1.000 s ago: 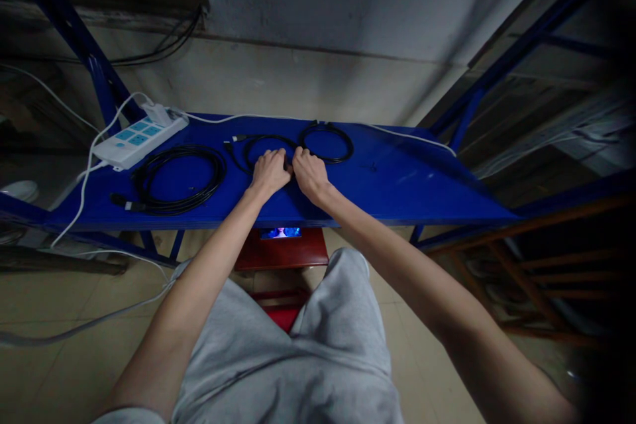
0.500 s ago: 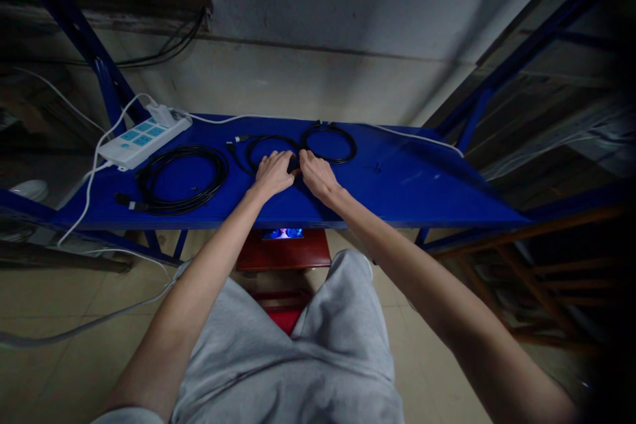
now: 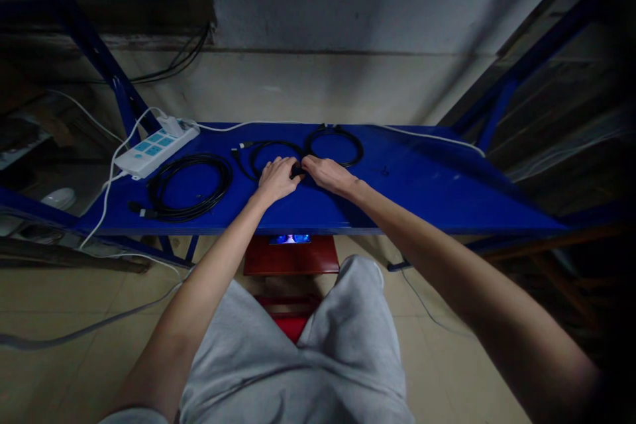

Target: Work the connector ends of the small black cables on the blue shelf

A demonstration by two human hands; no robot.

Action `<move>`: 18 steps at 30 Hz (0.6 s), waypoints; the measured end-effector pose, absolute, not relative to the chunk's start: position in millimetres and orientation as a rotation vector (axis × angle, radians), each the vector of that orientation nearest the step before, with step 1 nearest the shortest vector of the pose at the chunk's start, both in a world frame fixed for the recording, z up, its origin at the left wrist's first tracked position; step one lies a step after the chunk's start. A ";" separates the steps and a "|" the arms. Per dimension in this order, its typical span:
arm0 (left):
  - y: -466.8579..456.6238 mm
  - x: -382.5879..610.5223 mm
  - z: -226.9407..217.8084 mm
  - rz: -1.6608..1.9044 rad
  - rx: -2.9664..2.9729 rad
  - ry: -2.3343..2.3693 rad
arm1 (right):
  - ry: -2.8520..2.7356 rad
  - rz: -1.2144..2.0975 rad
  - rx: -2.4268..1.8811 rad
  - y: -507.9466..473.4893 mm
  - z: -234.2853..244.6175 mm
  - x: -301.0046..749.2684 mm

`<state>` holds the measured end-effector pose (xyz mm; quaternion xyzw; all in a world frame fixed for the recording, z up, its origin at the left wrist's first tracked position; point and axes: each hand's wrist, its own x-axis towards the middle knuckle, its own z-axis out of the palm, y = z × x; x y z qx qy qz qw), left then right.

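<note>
Where visible, cable (image 3: 272,142) beyond left grip (image 3: 276,179)

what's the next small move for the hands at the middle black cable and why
Probably steady the middle black cable with the left hand while the right hand makes a small adjustment with its fingertips. Both hands meet at the cable loop's near right side, and its connectors lie loose at the left. Exactly what the fingertips hold is too dark to tell.

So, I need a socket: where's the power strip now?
In the head view, the power strip lies at the left of the blue shelf, just beyond the leftmost black cable coil.
</note>
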<state>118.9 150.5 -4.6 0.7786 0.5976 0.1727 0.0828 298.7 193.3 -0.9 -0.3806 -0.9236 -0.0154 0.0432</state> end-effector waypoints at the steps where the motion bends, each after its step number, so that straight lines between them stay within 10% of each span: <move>1: 150.5 119.3 -4.3 0.514 2.324 1.790 | -2.808 -0.027 -1.175 193.5 0.4 298.6; 18: 157.3 116.3 -15.0 0.681 2.324 1.687 | -2.136 0.525 -1.414 205.0 -27.1 289.7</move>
